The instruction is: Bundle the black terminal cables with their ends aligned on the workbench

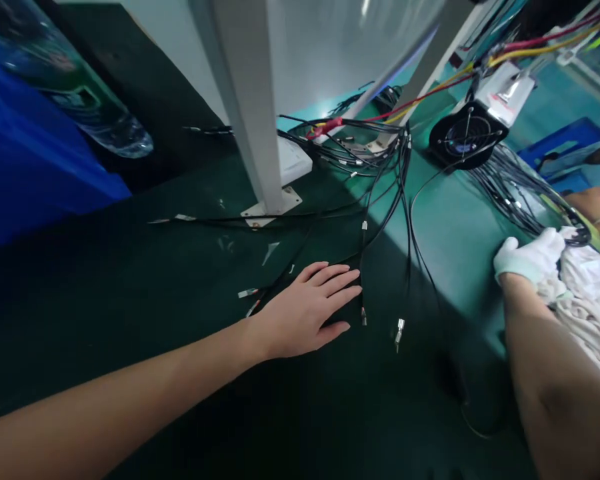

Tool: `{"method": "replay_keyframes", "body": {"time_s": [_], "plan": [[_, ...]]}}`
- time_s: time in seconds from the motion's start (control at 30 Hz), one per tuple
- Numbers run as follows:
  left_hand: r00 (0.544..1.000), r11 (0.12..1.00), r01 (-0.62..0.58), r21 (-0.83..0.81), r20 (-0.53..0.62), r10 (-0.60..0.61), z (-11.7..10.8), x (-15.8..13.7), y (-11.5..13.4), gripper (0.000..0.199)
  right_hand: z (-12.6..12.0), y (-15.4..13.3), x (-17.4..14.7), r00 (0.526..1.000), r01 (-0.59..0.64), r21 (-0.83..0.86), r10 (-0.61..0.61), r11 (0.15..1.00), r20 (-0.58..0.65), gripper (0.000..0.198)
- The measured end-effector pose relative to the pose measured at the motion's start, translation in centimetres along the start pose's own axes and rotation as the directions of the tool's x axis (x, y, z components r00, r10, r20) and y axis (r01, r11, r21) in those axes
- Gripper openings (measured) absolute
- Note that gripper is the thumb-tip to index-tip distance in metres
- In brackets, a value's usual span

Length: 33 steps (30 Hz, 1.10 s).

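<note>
My left hand [307, 310], bare and palm down, lies with its fingers spread on thin black cables [330, 257] on the dark green table. Just past its fingertips is a cable end with a small connector [363, 317]. A metal crimp terminal [399, 333] sits a little farther right. More white-tagged cable ends [249, 293] show beside my left wrist. My right hand [530, 257], in a white glove, reaches to crumpled white cloth [587, 280] at the right. Its fingers look stretched out, touching or close to the cloth, beside a bundle of black cables [513, 193].
A grey metal post [253, 100] stands bolted to the table. Behind it lies a tangle of black cables [353, 153]. A fan-ended device [467, 137] sits at the back right. At left are a blue bin [35, 153] and a plastic bottle [95, 107]. Another person's arm [597, 203] shows far right.
</note>
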<state>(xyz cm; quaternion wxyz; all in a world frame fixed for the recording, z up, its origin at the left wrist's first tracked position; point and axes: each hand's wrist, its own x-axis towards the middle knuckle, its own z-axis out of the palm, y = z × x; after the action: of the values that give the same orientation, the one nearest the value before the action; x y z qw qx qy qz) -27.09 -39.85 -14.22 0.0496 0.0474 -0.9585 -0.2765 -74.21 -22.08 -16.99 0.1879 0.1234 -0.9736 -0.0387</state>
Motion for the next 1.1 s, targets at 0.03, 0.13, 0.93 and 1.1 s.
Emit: {"method": "replay_keyframes", "body": {"time_s": [0.03,0.13,0.93,1.1], "plan": [[1.0,1.0,0.004,0.01,0.008,-0.004,0.0,0.0,0.0,0.05,0.3,0.4,0.6,1.0,0.001,0.017,-0.001,1.0,0.018,0.079],[1.0,0.999,0.002,0.044,0.021,-0.003,0.0,0.1,0.0,0.05,1.2,1.4,2.2,0.999,0.042,0.165,-0.046,0.985,0.023,0.085],[1.0,0.996,0.001,0.092,0.005,-0.001,0.2,0.2,0.2,0.047,-2.7,-3.5,-1.2,0.976,0.186,-0.105,-0.171,0.977,0.134,0.041],[0.999,0.993,-0.017,0.115,-0.033,0.021,0.7,0.2,-0.1,0.049,-4.2,-4.9,-2.9,0.953,0.248,-0.097,-0.224,0.964,0.203,0.05]]}}
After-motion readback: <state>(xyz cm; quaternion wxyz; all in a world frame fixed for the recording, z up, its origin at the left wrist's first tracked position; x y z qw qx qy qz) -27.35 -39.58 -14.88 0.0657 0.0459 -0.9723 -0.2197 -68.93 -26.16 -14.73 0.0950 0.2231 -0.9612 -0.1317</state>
